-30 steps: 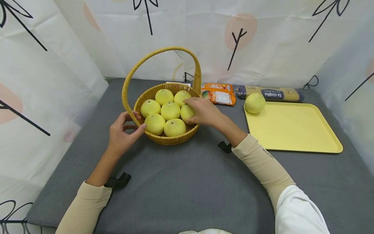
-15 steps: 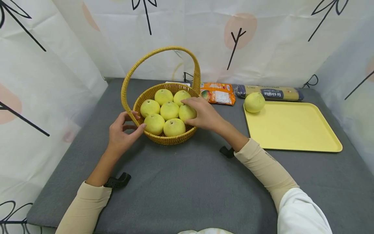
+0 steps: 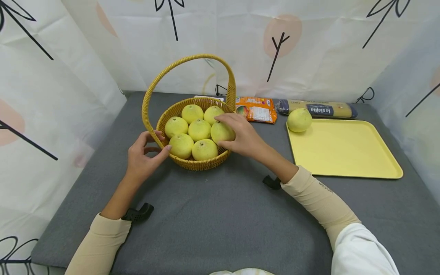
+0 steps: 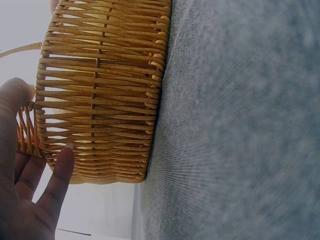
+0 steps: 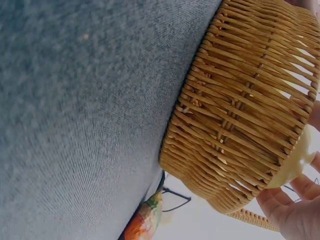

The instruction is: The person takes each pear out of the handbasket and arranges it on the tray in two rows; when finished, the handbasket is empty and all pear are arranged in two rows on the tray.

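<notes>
A yellow wicker basket (image 3: 196, 165) with a tall arched handle stands on the grey table, filled with several round yellow-green fruits that look like pomelos. My left hand (image 3: 142, 156) grips the basket's left rim at the foot of the handle; in the left wrist view, its fingers (image 4: 59, 175) lie against the woven side. At the basket's right side, my right hand (image 3: 242, 135) holds one pomelo (image 3: 221, 132) between thumb and fingers. The right wrist view shows this pomelo (image 5: 295, 160) at the rim, with fingers around it.
To the right lies a yellow tray (image 3: 347, 149) with one pomelo (image 3: 300, 120) at its back left corner. Behind are an orange packet (image 3: 256, 110) and a pack of spaghetti (image 3: 319, 109). A patterned white curtain (image 3: 240, 46) hangs behind the table.
The pomelo under my right hand has shifted slightly and shows more of itself between the fingers. My right forearm has moved a little to the right. The left hand stays on the rim.
</notes>
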